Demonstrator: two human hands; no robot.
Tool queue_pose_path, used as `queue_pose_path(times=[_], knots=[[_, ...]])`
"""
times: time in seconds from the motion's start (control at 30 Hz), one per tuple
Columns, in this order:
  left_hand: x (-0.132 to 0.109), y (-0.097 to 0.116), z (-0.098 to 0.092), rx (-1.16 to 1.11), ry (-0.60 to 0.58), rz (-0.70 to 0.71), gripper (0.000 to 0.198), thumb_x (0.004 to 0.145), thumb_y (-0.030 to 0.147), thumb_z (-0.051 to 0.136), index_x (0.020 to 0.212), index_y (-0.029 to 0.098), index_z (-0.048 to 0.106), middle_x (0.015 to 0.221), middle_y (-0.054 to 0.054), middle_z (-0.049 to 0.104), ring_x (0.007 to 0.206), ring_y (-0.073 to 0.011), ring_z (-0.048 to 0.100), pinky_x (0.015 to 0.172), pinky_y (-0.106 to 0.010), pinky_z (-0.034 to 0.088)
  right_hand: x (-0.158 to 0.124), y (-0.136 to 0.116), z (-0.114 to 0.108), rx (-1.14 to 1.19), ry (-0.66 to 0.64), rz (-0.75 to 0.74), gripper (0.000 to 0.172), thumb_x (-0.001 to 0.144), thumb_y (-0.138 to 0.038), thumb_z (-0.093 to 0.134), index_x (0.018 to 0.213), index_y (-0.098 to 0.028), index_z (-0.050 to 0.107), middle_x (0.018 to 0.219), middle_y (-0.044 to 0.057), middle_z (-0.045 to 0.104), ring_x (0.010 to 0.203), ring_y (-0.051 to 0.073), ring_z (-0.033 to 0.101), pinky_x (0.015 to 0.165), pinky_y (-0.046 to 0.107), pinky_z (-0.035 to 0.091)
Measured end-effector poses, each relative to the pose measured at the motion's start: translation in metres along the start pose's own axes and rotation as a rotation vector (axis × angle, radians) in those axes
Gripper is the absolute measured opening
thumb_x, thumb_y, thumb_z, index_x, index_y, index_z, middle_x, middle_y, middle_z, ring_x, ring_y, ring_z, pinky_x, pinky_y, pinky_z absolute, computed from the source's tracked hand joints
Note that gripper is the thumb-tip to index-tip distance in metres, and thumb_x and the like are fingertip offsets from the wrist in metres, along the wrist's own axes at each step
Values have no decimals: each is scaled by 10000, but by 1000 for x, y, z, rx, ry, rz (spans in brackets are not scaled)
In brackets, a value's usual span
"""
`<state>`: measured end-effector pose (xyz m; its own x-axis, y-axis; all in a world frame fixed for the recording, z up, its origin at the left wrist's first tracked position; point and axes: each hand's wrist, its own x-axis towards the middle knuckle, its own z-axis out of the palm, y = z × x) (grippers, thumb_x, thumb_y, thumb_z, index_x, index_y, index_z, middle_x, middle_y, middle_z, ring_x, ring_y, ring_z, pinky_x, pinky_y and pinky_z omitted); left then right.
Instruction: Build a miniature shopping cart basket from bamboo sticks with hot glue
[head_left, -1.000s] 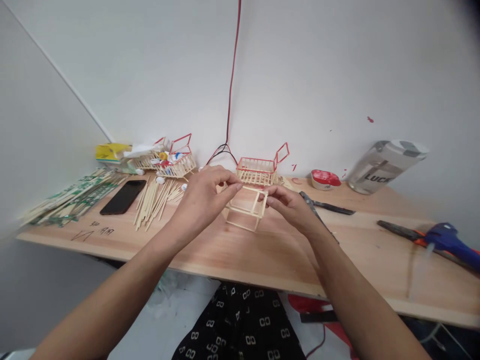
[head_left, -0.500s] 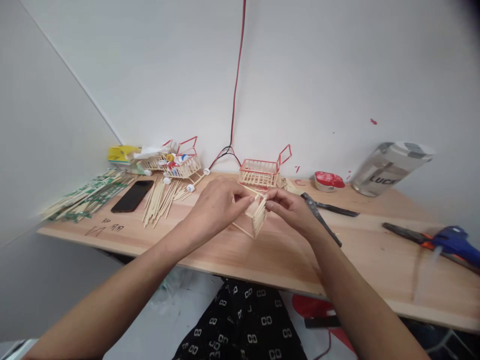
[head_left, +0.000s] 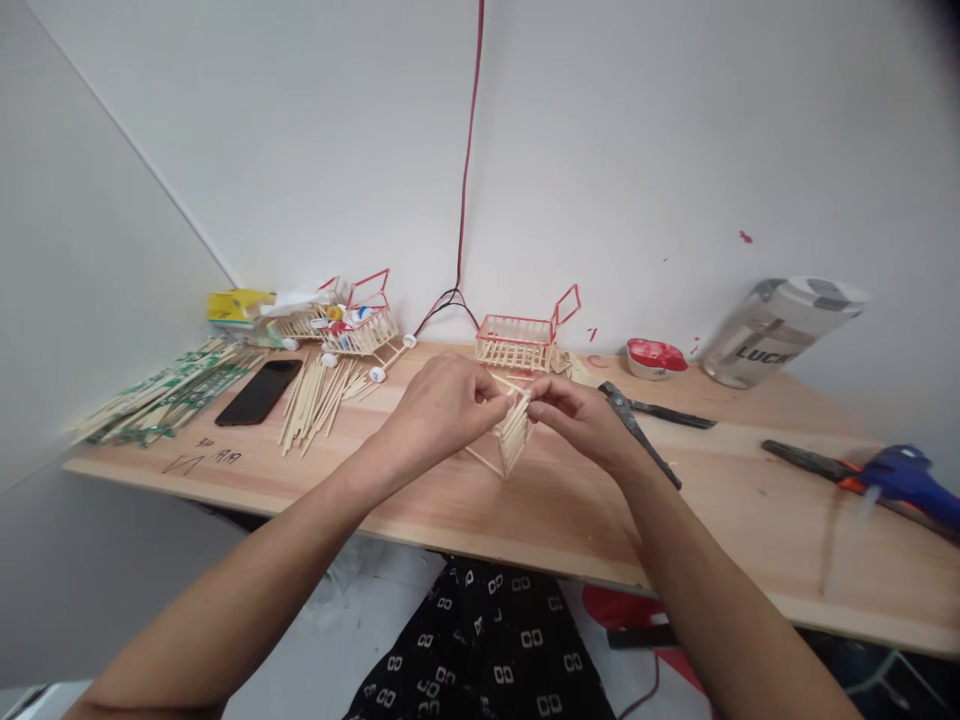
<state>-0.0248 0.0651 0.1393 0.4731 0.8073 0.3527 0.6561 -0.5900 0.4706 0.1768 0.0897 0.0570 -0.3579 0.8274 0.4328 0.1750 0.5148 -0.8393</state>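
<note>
A small frame of wooden sticks (head_left: 513,438), with slats across one side, stands on the wooden table in front of me. My left hand (head_left: 457,400) pinches it at the top from the left, and its fingers hide much of that side. From the right, my right hand (head_left: 574,408) grips the upper right corner between thumb and fingers. Both sets of fingertips nearly meet there. Behind them sits a stick basket (head_left: 516,342) with a red rim and a red handle.
Stick carts (head_left: 358,325) with white wheels, loose sticks (head_left: 319,400), a phone (head_left: 259,392) and wrapped sticks (head_left: 161,395) lie left. Rightward are black pliers (head_left: 641,435), a red paint cup (head_left: 656,357), a tilted clear container (head_left: 780,335) and a blue glue gun (head_left: 911,485).
My left fingers have moved slightly right along the frame's top, closer to my right fingertips. The whole view has shifted a little; both hands still hold the stick frame.
</note>
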Motion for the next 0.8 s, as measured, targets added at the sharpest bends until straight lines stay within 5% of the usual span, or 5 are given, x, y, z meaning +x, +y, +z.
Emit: queue_pose_path(times=[0.8], knots=[[-3,0,9,32,94,-22,367,756,169,546,427,168,383,473,16,452,539,-100,400,575,-266,292,0,6,-2,2,-18,2,178,863,-382,618,880,-205,628,848,28,623,808,163,577,758,305,468]])
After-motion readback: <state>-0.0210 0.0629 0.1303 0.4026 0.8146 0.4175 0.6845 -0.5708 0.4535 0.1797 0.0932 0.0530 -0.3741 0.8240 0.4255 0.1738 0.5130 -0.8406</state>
